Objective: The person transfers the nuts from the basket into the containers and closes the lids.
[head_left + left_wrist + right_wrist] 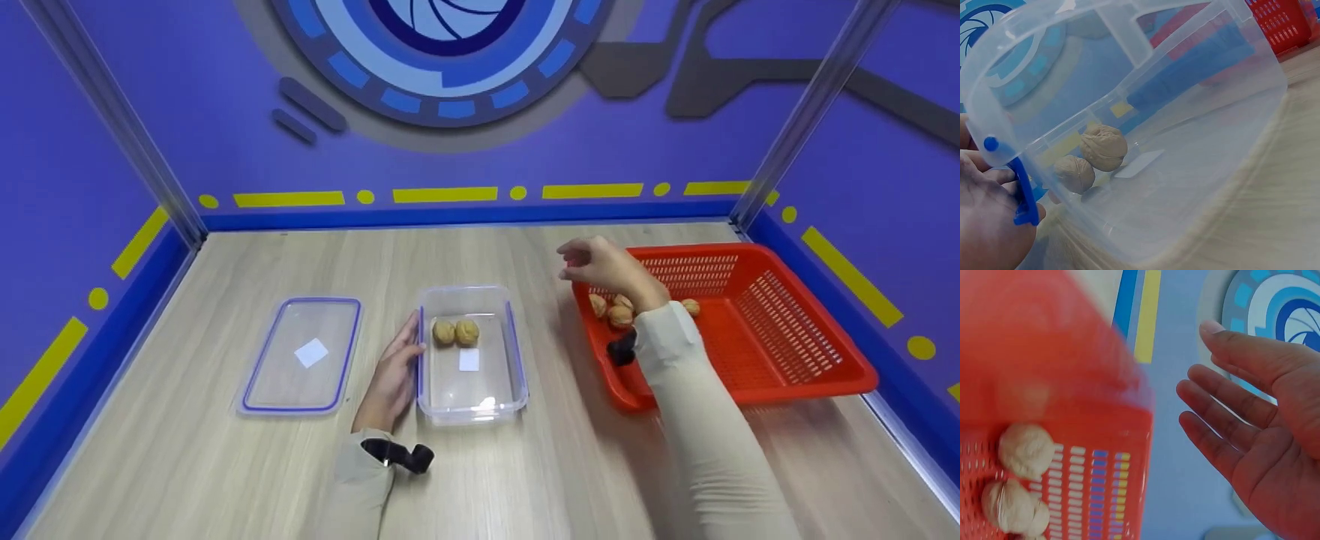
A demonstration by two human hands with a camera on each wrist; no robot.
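My left hand [391,373] rests against the left wall of a clear plastic container [472,416], its thumb at the rim and the other fingers along the outside. Two walnuts [455,332] lie side by side in the container, near a small white label [469,360]. My right hand [604,266] is over the left back corner of a red plastic basket [780,375]; in the right wrist view its fingers are loosely bent with nothing between them. Below that hand several walnuts [1026,451] lie in the basket, some partly hidden by the wrist in the head view.
A clear lid [300,375] with a blue-purple seal and a white label lies flat on the wooden table [187,465], left of the container. Purple panels [480,161] stand at the back and both sides. The basket's raised rim borders the right hand's area.
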